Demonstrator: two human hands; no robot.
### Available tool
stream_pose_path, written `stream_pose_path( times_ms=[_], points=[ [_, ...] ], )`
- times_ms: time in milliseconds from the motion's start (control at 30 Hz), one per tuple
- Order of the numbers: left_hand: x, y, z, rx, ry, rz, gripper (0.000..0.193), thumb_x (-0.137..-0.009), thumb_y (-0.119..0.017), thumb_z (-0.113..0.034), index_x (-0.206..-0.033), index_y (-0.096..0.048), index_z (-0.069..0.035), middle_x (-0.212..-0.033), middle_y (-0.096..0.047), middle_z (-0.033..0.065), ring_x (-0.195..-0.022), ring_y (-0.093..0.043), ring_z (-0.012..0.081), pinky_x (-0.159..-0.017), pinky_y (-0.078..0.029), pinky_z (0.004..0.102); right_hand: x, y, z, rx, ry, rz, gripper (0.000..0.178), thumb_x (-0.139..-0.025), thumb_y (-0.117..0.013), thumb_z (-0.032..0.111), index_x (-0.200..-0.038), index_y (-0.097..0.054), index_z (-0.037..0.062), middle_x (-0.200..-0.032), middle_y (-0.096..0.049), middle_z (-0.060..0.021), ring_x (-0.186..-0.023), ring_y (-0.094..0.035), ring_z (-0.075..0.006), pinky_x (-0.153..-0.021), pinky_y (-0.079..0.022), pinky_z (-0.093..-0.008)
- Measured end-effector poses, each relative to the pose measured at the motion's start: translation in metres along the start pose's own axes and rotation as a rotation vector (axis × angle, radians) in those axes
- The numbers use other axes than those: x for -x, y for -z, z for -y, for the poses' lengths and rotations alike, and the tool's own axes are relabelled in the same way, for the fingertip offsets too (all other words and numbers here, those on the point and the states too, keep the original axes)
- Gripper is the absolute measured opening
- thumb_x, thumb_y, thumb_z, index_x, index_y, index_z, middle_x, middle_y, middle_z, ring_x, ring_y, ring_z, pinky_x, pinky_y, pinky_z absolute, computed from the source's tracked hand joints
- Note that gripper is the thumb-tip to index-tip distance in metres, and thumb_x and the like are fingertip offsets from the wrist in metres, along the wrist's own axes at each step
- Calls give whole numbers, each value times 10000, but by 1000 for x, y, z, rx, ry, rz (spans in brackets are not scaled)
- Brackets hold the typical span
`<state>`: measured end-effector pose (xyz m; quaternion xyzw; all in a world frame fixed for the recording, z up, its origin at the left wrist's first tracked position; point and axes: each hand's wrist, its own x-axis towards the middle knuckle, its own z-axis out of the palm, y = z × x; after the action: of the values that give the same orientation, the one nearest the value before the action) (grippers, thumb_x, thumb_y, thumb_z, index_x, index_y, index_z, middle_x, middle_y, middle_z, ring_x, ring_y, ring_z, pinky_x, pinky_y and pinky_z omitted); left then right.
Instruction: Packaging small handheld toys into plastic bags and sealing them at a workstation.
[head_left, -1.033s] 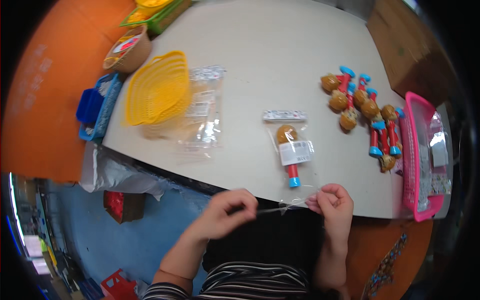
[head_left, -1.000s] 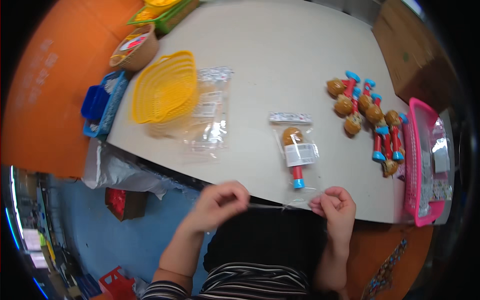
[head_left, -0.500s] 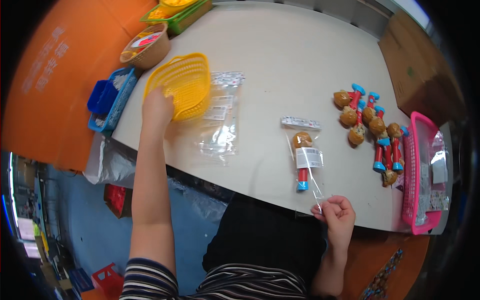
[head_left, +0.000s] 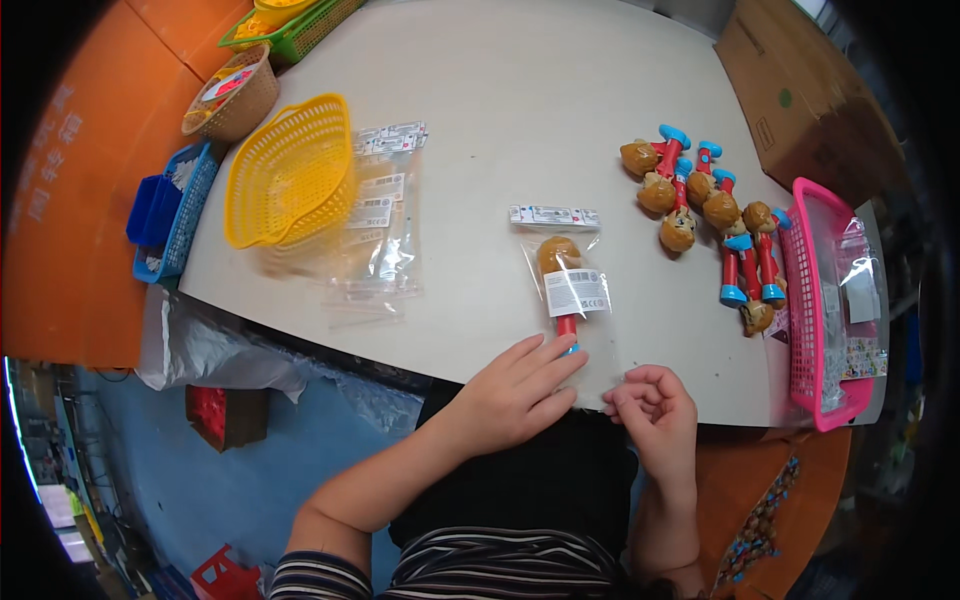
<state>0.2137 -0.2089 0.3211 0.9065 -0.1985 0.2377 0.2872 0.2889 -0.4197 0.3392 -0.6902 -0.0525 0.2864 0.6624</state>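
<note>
A clear plastic bag (head_left: pixel 590 340) lies near the table's front edge, its printed header strip at the far end. Inside it is a toy figure (head_left: pixel 558 254) with a round brown head, a red body and a blue base; a white label covers its middle. My left hand (head_left: pixel 515 395) is laid over the bag's lower part, fingers stretched out and touching it by the blue base, which they partly hide. At the bag's near right corner my right hand (head_left: pixel 660 415) pinches the film between thumb and fingers.
To the left, a yellow basket (head_left: pixel 290 175) stands beside flat clear bags (head_left: pixel 385 230). Blue, tan and green baskets line the far left edge. On the right lie several loose figures (head_left: pixel 720 205), a pink basket (head_left: pixel 808 310) and a cardboard box (head_left: pixel 790 100).
My left hand has come from the yellow basket down and right onto the bagged figure; nothing shows in it. My right hand keeps its pinch on the bag's corner. The whole view has shifted slightly.
</note>
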Motion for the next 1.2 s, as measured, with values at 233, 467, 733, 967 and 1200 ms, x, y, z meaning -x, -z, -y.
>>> stream_pose_path(
  times_ms=[233,467,733,967,1200],
  points=[
    [22,-5,-3,150,75,-100,222,-800,-675,-19,-1003,-594,20,-1269,-569,221,-1197,-565,404,-959,-519,433,-5,19,16,467,252,86,264,-851,-648,-34,-1106,-584,-21,-992,-689,-130,-821,-664,-139,-725,-528,-232],
    [28,-7,-5,267,129,-149,361,-735,-723,-18,-1083,-628,-11,-1279,-553,216,-1212,-544,429,-977,-510,456,-25,22,11,993,1003,228,383,-717,-732,4,-1064,-688,157,-1279,-550,-162,-1061,-619,-289,-882,-519,-404],
    [28,6,3,-30,29,-146,321,-734,-734,-65,-1053,-724,-100,-1223,-615,136,-1061,-626,335,-850,-540,407,-25,20,-4,1095,1173,306,358,-695,-757,93,-1024,-719,230,-1238,-590,-61,-1117,-581,-272,-1007,-435,-497],
    [30,8,3,0,-63,-152,280,-735,-697,-61,-1014,-726,-60,-1148,-653,120,-1040,-638,305,-797,-551,374,-25,20,-7,1082,1264,312,226,-739,-727,94,-954,-712,162,-1187,-661,-8,-1122,-579,-240,-1021,-436,-463],
    [39,7,4,14,-61,-151,227,-729,-719,-66,-954,-717,-43,-1042,-681,114,-987,-660,299,-775,-561,372,-27,23,-6,1006,1260,339,164,-754,-711,82,-911,-710,131,-1073,-705,-10,-1072,-606,-242,-997,-450,-453]
  ],
)
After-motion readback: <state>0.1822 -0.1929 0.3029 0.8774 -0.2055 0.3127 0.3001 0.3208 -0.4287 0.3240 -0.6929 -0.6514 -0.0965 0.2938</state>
